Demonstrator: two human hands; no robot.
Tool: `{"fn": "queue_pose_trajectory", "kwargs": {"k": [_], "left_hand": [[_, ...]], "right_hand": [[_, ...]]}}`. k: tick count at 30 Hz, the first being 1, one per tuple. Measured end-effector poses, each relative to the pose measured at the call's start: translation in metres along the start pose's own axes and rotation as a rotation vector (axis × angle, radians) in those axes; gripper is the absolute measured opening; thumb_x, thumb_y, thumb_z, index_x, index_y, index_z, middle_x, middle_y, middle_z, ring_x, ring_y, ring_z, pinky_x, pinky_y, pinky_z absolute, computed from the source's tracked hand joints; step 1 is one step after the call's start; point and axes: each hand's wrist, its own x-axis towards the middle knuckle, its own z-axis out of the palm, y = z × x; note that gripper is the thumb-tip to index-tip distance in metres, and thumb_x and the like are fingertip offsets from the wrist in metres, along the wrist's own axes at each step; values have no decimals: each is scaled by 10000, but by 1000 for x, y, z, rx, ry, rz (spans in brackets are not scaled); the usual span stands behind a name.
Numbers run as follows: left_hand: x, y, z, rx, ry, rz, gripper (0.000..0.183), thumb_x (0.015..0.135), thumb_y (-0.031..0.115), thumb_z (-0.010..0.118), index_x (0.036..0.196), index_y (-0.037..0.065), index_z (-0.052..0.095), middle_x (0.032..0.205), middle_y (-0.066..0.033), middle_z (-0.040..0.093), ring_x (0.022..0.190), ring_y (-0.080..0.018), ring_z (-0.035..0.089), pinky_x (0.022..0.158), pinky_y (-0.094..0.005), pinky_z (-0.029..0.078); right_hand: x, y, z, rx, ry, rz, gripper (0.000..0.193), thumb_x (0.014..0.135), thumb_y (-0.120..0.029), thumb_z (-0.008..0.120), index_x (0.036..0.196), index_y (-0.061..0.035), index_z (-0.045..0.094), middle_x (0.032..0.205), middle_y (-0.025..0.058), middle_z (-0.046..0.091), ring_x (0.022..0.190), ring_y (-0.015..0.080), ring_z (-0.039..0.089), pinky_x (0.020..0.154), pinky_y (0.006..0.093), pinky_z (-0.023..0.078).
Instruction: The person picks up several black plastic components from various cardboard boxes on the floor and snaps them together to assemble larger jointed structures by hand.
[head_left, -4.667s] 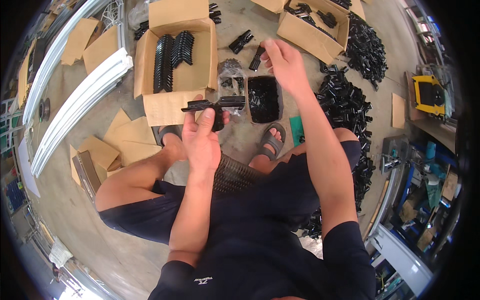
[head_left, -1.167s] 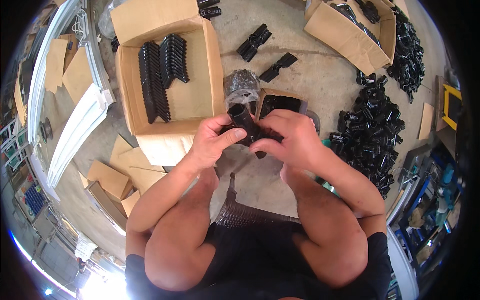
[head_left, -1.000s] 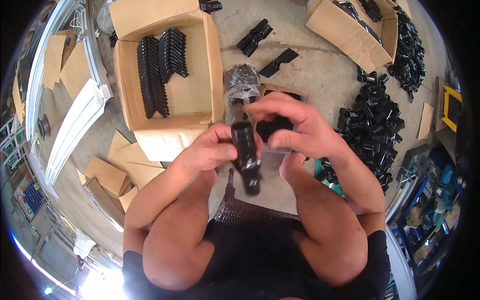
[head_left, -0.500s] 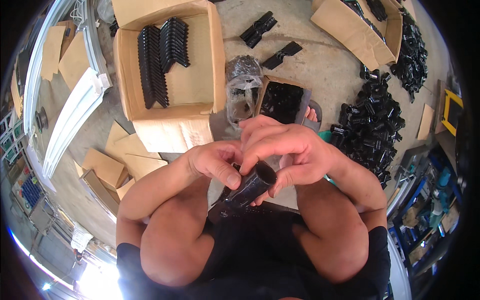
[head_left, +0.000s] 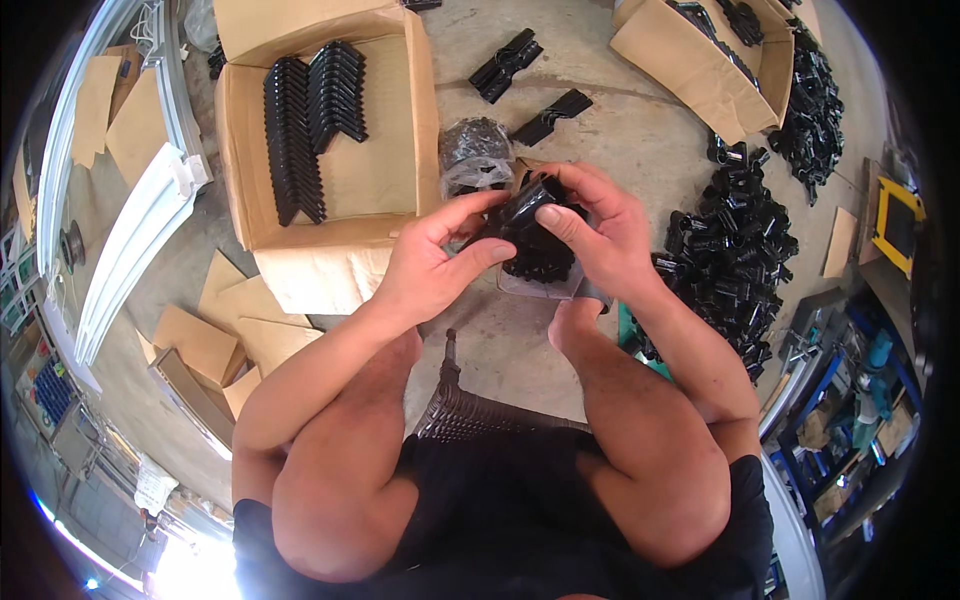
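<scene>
A glossy black tubular fitting (head_left: 532, 202) is held between my two hands, out in front of my knees and tilted up to the right. My right hand (head_left: 615, 235) is closed round its upper right end, thumb on top. At its lower left end, my left hand (head_left: 425, 262) has thumb and fingers closed in, their tips partly hidden. Just beneath the fitting is an open container (head_left: 537, 289) with small black parts (head_left: 540, 262) in it, largely covered by my hands.
Left of my hands stands an open cardboard box (head_left: 427, 150) with stacked rows of black fittings (head_left: 292, 150). A clear plastic bag (head_left: 477, 150) and two black fittings (head_left: 505, 65) lie ahead. To the right are a heap of black fittings (head_left: 730, 260) and another cardboard box (head_left: 690, 90).
Both hands have moved forward, away from my lap, carrying the fitting over the container of small parts. The fitting has turned, and the woven seat edge now shows below.
</scene>
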Motion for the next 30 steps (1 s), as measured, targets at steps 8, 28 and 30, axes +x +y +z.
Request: {"fn": "queue_pose_trajectory", "kwargs": {"k": [8, 28, 30], "left_hand": [[2, -6, -5, -89, 49, -202, 401, 933, 89, 715, 1300, -41, 615, 1067, -34, 701, 938, -65, 622, 820, -228, 517], [1, -23, -13, -465, -55, -289, 328, 953, 196, 700, 1220, 7, 690, 1029, -5, 709, 863, -40, 605, 728, -212, 474], [-1, -24, -18, -518, -37, -308, 328, 960, 191, 681, 1220, -10, 680, 1100, -50, 726, 923, -69, 656, 774, -226, 526]], "right_hand": [[-7, 7, 26, 217, 49, 229, 372, 911, -105, 745, 1231, 43, 628, 1042, 62, 698, 925, 108, 661, 817, 254, 544], [7, -4, 25, 88, -28, 366, 333, 954, -205, 713, 1162, 52, 670, 903, 36, 706, 769, 58, 608, 677, 221, 519], [13, 3, 15, 254, -38, 389, 331, 969, -231, 694, 1139, 52, 676, 873, 23, 696, 741, 61, 603, 650, 224, 517]]}}
